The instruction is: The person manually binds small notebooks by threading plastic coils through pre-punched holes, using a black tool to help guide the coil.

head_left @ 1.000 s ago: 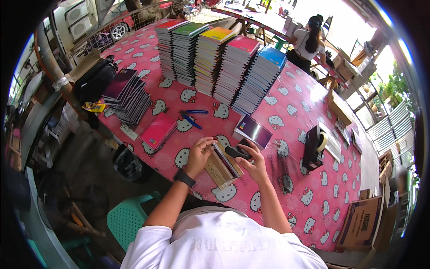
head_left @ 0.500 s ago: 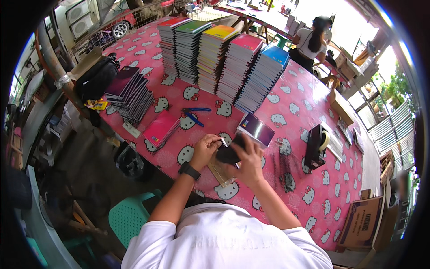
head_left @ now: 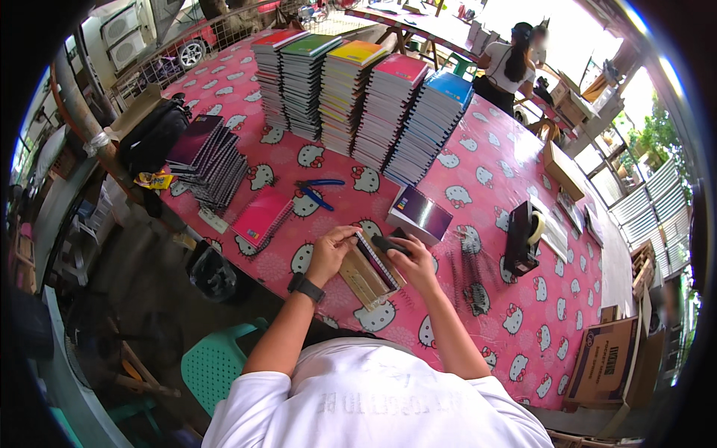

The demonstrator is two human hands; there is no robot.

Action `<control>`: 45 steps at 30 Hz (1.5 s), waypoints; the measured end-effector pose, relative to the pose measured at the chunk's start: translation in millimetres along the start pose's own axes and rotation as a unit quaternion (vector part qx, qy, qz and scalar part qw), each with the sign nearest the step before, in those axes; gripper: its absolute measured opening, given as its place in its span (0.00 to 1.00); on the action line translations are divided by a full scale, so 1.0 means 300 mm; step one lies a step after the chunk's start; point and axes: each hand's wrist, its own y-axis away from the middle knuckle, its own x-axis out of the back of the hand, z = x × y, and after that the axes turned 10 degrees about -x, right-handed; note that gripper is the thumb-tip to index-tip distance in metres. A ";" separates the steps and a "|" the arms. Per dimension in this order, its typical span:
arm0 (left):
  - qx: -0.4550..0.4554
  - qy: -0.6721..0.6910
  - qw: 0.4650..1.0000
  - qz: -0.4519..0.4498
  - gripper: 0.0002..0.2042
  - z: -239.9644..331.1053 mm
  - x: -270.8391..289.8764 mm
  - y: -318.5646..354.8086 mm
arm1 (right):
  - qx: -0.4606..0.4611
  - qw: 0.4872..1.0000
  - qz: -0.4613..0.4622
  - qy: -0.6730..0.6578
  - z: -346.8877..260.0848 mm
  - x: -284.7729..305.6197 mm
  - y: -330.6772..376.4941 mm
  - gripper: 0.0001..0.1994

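Spiral notebook (head_left: 371,267) lies flat on the pink table (head_left: 493,187), pinned between both hands. Left hand (head_left: 332,250) has its grip pinched shut on the notebook's top edge; right hand (head_left: 414,261) is closed around a dark tool (head_left: 390,244) just beside it. Purple box (head_left: 420,214) sits right above, tape dispenser (head_left: 523,237) further right.

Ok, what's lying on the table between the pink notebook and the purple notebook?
In the head view, blue-handled scissors lie on the pink patterned tablecloth between the pink notebook and the purple notebook, nearer the pink one.
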 end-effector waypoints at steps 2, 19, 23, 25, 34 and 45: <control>0.013 -0.007 1.000 0.001 0.10 0.015 0.010 -0.014 | 0.016 0.989 -0.086 -0.123 -0.024 0.008 0.004 0.22; -0.035 -0.031 0.997 -0.066 0.07 0.261 -0.060 -0.080 | 0.087 0.987 0.096 -0.096 -0.165 -0.062 0.117 0.13; -0.027 -0.047 0.997 -0.047 0.07 0.284 -0.069 -0.071 | 0.108 0.978 0.123 -0.126 -0.181 -0.078 0.135 0.12; -0.044 -0.048 0.997 -0.038 0.07 0.281 -0.067 -0.069 | 0.133 0.977 0.137 -0.094 -0.191 -0.083 0.139 0.11; -0.029 -0.026 0.999 -0.014 0.07 0.265 -0.082 -0.045 | 0.121 0.980 0.158 -0.020 -0.184 -0.079 0.109 0.11; -0.071 -0.091 0.991 -0.064 0.15 0.257 -0.061 -0.055 | 0.210 0.963 0.163 0.054 -0.175 -0.061 0.116 0.03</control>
